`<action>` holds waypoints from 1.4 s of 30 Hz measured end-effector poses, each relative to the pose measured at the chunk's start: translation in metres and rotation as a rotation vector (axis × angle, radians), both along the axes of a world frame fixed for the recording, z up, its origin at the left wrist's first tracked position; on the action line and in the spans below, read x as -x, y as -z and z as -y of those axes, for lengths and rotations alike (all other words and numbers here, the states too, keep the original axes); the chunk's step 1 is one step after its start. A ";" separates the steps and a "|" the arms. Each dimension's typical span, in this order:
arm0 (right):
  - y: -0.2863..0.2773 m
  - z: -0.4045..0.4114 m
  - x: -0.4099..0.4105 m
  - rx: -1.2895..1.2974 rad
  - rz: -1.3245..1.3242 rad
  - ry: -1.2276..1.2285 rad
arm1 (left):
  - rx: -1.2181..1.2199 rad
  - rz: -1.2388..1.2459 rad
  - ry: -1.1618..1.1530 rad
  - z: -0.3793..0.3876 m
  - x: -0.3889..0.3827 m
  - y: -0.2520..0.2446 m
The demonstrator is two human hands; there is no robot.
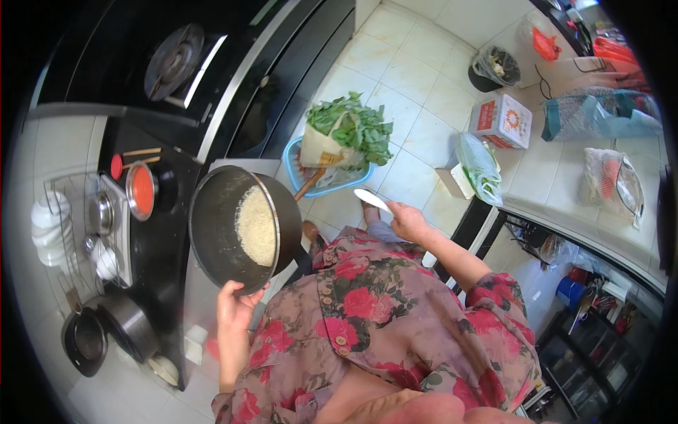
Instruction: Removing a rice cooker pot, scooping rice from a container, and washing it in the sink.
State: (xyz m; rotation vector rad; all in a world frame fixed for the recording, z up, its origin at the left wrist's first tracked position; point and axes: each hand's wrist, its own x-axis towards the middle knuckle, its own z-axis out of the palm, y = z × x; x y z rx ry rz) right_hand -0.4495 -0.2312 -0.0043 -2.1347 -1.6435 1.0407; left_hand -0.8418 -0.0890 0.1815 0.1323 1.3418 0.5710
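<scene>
My left hand [241,304] grips the near rim of a dark metal pot [289,220], thumb and fingers on the edge. The pot is tilted, its mouth facing left, and pale dry grains, probably rice [255,227], lie in it. A wooden-looking handle sticks out from its far side. In my right hand [410,221] is a white flat utensil [372,201], perhaps a rice paddle, held apart from the pot and pointing up and left. Part of it is hidden by the fingers.
Beyond the pot, a blue plastic basket [288,168] on the floor holds leafy greens [357,132]. At left, a black counter [153,249] bears a bowl with red contents [142,191] and a dark saucepan [130,324]. A gas burner [177,61] is upper left; a bin [484,80] stands upper right.
</scene>
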 end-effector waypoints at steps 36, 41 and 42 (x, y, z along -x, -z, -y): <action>-0.120 -0.137 -0.513 -0.783 0.024 0.683 | -0.187 0.083 0.425 -0.216 -0.590 0.017; -0.117 -0.218 -0.552 -0.806 0.065 0.434 | -0.291 0.123 0.348 -0.293 -0.668 0.040; -0.112 -0.231 -0.562 -0.721 -0.005 0.484 | -0.341 0.109 0.386 -0.311 -0.690 0.030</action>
